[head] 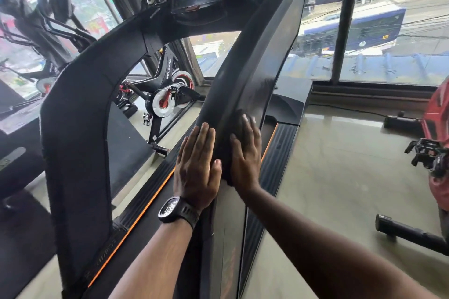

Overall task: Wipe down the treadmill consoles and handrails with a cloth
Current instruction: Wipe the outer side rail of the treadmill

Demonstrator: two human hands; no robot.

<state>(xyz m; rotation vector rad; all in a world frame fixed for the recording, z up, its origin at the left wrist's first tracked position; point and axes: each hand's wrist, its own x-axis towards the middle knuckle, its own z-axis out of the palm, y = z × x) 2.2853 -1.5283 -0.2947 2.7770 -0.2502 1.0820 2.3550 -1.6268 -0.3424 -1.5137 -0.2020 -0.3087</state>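
There, I had both hands low on the treadmill's right handrail post (252, 56). My left hand (198, 165) lay flat on its left face, fingers straight and together, a watch (173, 209) on the wrist. My right hand (245, 153) pressed the dark cloth (237, 116) against the post, fingers stretched over it. A spin bike (167, 90) stood far left by the window.

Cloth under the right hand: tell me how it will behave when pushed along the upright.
The cloth looks soft and floppy, moulded to the curved upright under the flat right hand. It probably slides easily, since the upright looks smooth and glossy. Its lower edge looks bunched, so it may ruck up.
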